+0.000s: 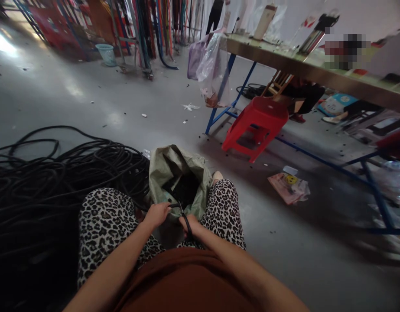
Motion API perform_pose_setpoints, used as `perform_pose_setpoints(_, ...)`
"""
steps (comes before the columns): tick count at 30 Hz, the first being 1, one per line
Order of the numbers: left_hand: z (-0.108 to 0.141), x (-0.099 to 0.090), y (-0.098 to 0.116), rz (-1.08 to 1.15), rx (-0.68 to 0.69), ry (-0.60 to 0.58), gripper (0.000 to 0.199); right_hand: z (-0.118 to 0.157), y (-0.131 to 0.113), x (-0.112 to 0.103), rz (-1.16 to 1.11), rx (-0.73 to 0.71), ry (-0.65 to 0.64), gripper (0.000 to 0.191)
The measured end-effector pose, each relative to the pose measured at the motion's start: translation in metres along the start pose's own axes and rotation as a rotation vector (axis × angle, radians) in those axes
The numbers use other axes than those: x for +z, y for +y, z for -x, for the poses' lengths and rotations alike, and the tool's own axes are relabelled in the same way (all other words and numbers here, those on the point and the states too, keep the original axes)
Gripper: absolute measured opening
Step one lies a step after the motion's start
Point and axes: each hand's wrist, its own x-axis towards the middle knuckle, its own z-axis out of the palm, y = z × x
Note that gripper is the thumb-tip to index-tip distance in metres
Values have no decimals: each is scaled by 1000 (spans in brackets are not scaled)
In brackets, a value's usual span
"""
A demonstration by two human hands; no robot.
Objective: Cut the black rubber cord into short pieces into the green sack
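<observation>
Black cord [174, 205] is pinched by left fingers [165, 207], scissors [188, 224] gripped by right fingers [183, 219]; probably bendy, kinda rubbery, best held near the blades [181, 208].

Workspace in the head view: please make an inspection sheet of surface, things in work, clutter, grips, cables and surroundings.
Surface: grey floor, shiny, scraps scattered
Things in work: black cord at blades of scissors; open sack between knees, dark contents unclear
Clutter: plastic packet, right
Grips: left grip holds cord; right grip holds scissors
Cables: black coils heaped left; whether electrical, cannot tell
Surroundings: red stool by long table; people partly visible
</observation>
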Motion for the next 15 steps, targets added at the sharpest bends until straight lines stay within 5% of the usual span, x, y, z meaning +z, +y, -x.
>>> perform_pose_setpoints(9, -3, 5, -5, -16, -12, 20, 36, 12, -10, -4, 6, 39, 109, 32)
perform_pose_setpoints(15, -4, 5, -7, 64, -37, 105, 35, 2, -6, -2, -93, 87, 41, 33)
